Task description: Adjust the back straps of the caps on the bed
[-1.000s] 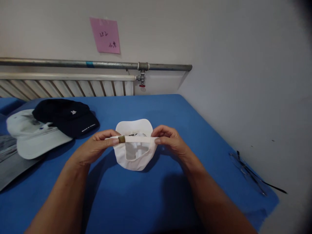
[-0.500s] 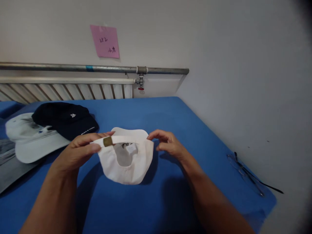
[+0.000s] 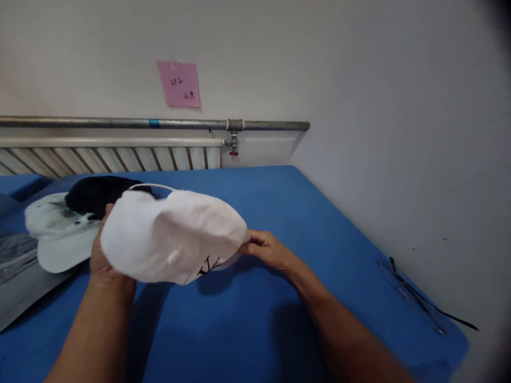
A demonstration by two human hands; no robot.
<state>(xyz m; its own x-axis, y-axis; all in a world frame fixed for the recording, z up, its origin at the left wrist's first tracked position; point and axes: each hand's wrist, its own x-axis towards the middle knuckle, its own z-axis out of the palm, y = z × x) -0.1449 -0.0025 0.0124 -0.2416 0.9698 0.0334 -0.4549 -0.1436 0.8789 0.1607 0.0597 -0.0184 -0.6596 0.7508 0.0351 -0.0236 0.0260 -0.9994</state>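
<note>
Clearly, the white cap (image 3: 171, 234) sits between the two hands, held over the blue worktop (image 3: 223, 340), with a shadow below its right part. The left hand (image 3: 104, 260) is at the cap's rounded left end, its palm against it and one fingertip showing past the edge; the other fingers are hidden behind the cloth, so I cannot tell how tightly they close. At the opposite end, the right hand (image 3: 267, 250) pinches the cap's edge between thumb and fingers. The cap is tilted, with a thin strap (image 3: 154, 185) arching along its top and dark lettering (image 3: 207, 266) low on the side nearer the right hand. Just beyond the left hand, a black cap (image 3: 93, 194) lies partly over a pale cap (image 3: 66, 250), and a grey cap (image 3: 30, 290) is next to that, farther left. Well apart from the right hand, a pair of glasses (image 3: 417, 294) lies near the worktop's right edge.
</note>
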